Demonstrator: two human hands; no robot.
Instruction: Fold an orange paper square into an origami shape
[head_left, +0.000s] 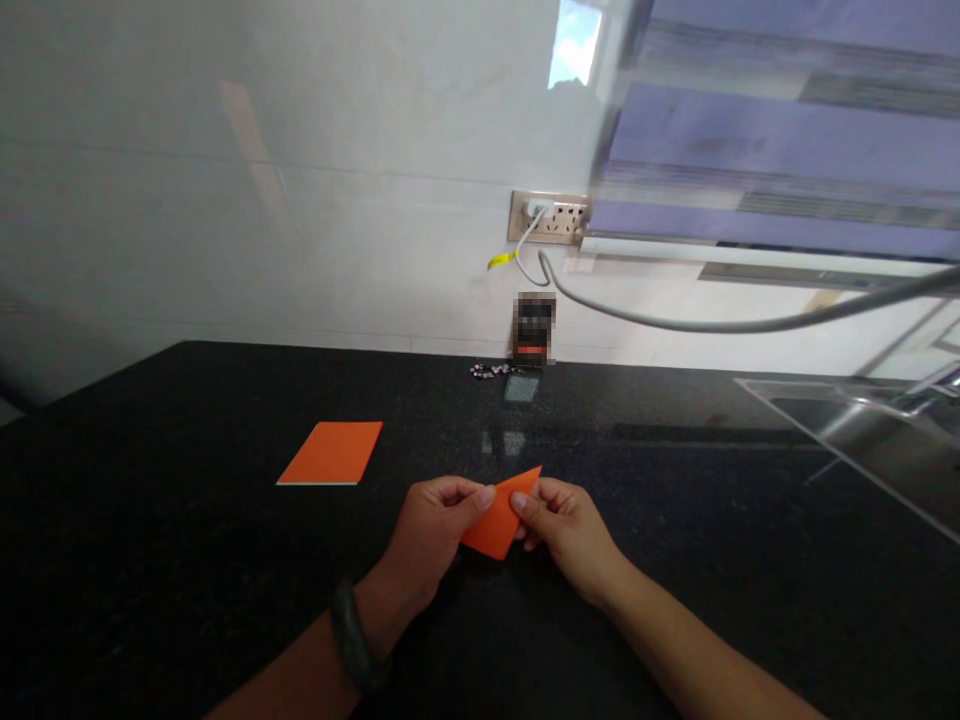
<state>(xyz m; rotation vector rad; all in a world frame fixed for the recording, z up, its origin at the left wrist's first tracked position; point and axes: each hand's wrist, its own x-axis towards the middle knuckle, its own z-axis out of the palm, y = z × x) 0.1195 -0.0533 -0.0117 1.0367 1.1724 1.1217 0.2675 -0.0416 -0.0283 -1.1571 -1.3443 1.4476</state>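
On the near side of the grip, toward the person, a dark bracelet (352, 635) rings the left wrist. At the grip itself, the left hand (435, 535) and the right hand (566, 525) each pinch an orange paper (497, 522) between thumb and fingers, the gaps closed down to the sheet; the thumbs lie on its upper face, just beside one another. The paper is tilted, with one sharp corner pointing away beyond the right thumb and another toward the person. Beneath the grip spreads a speckled black countertop (187, 600). Left of the grip and a little farther off, an orange stack of paper (334, 452) lies flat, a pale edge showing; well to the right is a sink (825, 446). Farther out, nearly straight beyond the grip, a beaded string (489, 371) lies beside a pixelated dark object (533, 325) near the wall (337, 240). Higher on that wall, a white plug (538, 208) sits in a socket plate (519, 225), with a yellow tag (501, 261) on its cord
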